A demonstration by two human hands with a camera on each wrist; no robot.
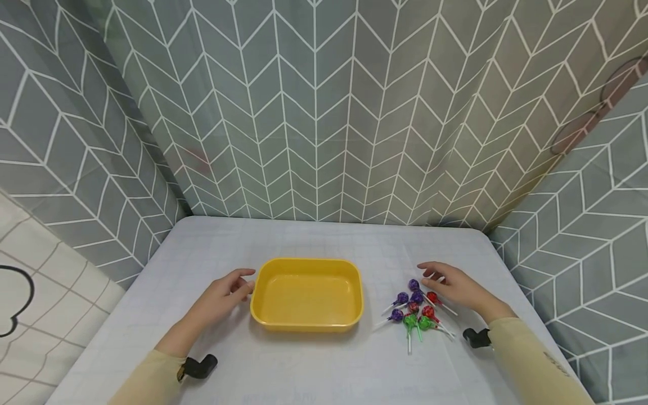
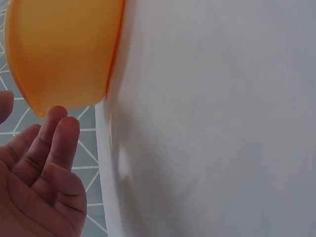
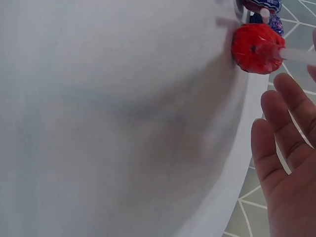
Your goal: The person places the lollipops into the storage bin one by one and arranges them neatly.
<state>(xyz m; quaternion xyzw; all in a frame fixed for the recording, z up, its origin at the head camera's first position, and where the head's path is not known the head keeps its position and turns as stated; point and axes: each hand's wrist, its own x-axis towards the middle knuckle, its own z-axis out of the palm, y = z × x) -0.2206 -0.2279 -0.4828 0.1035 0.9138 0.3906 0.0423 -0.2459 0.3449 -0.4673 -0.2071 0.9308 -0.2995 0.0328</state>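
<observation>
A yellow rectangular tray sits on the table with nothing in it. Beside its left end is my left hand, fingers loosely bent and holding nothing. In the left wrist view the fingertips come close to the tray wall; whether they touch it I cannot tell. Several wrapped lollipops lie bunched to the tray's right: purple ones, red ones and green ones, with their sticks spread outward. My right hand hovers at the bunch's upper right, relaxed and holding nothing, near a red lollipop.
A white cloth covers the table. Grey curtains with white chevron lines hang behind it and along both sides. Small black devices are worn at both wrists, below the hands.
</observation>
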